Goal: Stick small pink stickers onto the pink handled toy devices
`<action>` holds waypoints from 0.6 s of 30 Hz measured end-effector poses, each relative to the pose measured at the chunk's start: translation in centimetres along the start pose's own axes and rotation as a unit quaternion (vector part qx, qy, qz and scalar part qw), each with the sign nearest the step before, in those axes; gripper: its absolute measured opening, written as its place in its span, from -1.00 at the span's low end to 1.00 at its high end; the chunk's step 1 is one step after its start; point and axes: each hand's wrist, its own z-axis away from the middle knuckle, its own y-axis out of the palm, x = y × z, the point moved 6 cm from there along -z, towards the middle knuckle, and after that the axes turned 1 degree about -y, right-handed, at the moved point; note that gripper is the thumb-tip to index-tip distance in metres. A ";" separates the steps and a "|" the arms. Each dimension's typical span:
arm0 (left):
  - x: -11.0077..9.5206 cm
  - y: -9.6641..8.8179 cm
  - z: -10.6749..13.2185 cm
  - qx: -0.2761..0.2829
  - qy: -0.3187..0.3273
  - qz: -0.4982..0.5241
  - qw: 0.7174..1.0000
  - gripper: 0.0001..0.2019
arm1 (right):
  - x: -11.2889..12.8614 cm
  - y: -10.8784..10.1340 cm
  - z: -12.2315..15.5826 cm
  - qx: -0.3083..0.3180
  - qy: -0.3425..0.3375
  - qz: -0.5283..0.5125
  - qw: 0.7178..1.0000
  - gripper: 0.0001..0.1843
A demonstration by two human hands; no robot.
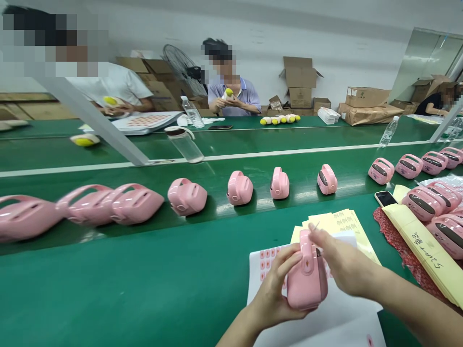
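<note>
My left hand [273, 291] is wrapped round a pink rounded device with a carrying handle [307, 289], perhaps a small speaker. It is held tilted, with a small oval mark at the foot of the handle facing me. My right hand [349, 265] is closed beside the handle top, its thumb and fingertips pinching a small thin pale piece too small to name. Beneath both hands lie a white sheet of pink stickers [267, 265] and pale yellow sticker sheets [347, 219].
Similar pink devices [188, 196] stand in a row along the green belt [224, 154]. More sit at the right, near yellow paper [423, 250], red bubble wrap [392, 236] and a phone [385, 198]. Across the belt, co-workers [235, 91] handle white-and-yellow items; bottles [389, 131] stand nearby.
</note>
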 end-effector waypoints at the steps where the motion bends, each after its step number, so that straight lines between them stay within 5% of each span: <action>1: -0.3 0.1 0.0 0.008 0.014 -0.011 1.000 -0.07 | -1.0 -0.2 -0.1 0.001 0.033 -0.018 0.999 -0.25; 6: -1.0 0.5 0.3 0.006 -0.002 -0.017 1.000 -0.12 | -5.5 0.4 -0.8 0.029 0.183 -0.123 0.975 -0.17; 10: -1.1 0.1 0.5 -0.037 -0.041 0.035 0.998 -0.19 | -6.9 2.5 -0.6 0.041 0.247 -0.233 0.940 -0.24; 14: 0.0 -1.5 0.6 -0.164 -0.063 0.137 0.975 -0.29 | -6.9 2.7 -1.0 -0.026 0.252 -0.245 0.936 -0.40; 18: 3.0 -2.7 1.6 -0.247 -0.156 0.151 0.945 -0.51 | -7.6 -0.2 -2.9 -0.130 0.257 -0.171 0.942 -0.52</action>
